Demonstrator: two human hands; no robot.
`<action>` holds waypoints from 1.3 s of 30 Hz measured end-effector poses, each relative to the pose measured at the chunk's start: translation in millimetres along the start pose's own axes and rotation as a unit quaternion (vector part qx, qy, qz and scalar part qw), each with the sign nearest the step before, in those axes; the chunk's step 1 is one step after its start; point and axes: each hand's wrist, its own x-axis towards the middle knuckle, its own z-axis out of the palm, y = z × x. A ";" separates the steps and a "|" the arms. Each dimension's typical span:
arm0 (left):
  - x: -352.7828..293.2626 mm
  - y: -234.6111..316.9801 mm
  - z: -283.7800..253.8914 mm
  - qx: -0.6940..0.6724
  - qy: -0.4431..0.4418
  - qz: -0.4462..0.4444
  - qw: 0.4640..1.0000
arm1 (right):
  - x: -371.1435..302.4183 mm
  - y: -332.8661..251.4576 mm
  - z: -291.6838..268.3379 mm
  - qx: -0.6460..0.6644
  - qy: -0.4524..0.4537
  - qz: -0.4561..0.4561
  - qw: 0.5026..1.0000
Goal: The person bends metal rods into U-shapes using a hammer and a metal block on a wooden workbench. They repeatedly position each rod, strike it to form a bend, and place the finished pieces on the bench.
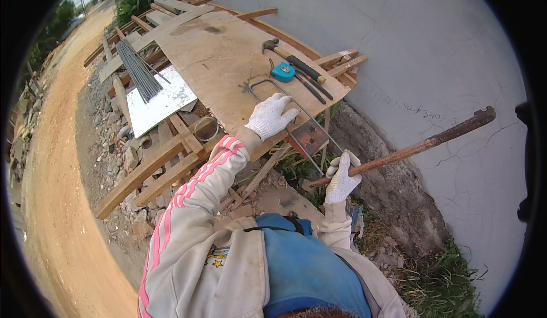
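Note:
A thin steel rod (314,119) bent into a long narrow frame reaches from the plywood board (211,50) over its near edge toward me. My left hand (270,117), in a white knit glove, is closed over one long side of the rod. My right hand (342,178), gloved too, grips a long rusty bar (416,143) close to its near end. That end lies beside the rod's near corner, and whether they touch is hard to see. The bar's notched far end points up to the right. Under the rod shows a rusty red metal plate (309,137).
On the board lie a teal tape measure (283,72), a claw hammer (293,60) and dark-handled pincers (312,83). A bundle of straight steel rods (138,70) rests left on a white sheet (161,103). Timber beams (145,173) jut out nearby. A grey wall (421,50) stands right.

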 end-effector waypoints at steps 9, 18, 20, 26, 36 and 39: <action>51.3 -54.7 43.8 0.201 -0.050 -0.072 0.976 | -12.5 59.0 -11.3 -0.049 0.037 0.155 0.986; 72.1 -83.2 42.5 0.240 -0.041 -0.095 0.965 | -60.5 50.9 -76.4 -0.130 0.025 0.175 0.976; 73.9 -89.1 40.6 0.229 -0.022 -0.087 0.969 | -72.9 42.9 -98.3 -0.170 0.048 0.156 0.972; 36.8 -71.1 1.1 -0.006 0.018 0.038 0.999 | -85.8 -0.9 -141.4 -0.280 0.120 0.064 0.950; -51.9 39.4 17.9 0.064 -0.144 0.347 0.924 | -50.6 -44.0 -119.8 -0.412 0.068 -0.078 0.905; -39.1 45.5 4.2 0.027 -0.078 0.364 0.928 | -40.7 -65.2 -118.3 -0.350 0.091 -0.077 0.929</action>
